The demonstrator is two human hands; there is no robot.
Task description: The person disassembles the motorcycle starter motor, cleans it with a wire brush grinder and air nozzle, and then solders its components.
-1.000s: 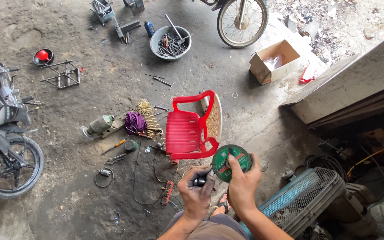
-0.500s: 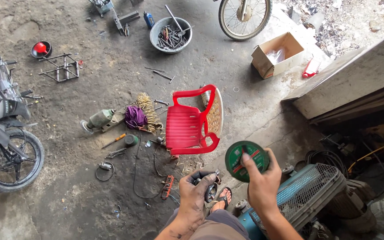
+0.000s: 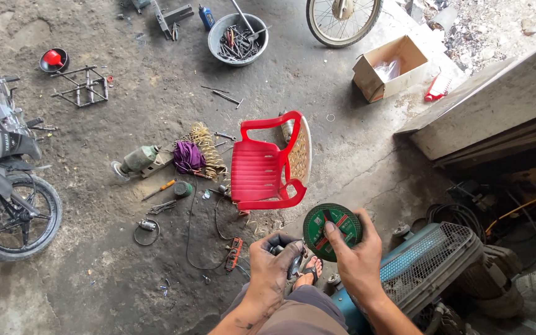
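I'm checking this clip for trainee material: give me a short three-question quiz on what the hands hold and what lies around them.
1. True or false: the right hand holds a green disc.
2. What does the left hand grip? A) a small dark tool B) a purple cloth C) a cardboard box
3. Which seat stands on the floor just beyond the hands, and what colour is it?

Key
1. True; the thumb lies across the disc's face.
2. A, a small dark tool; its exact kind cannot be told. The purple cloth and the cardboard box lie on the floor, untouched.
3. A red plastic chair.
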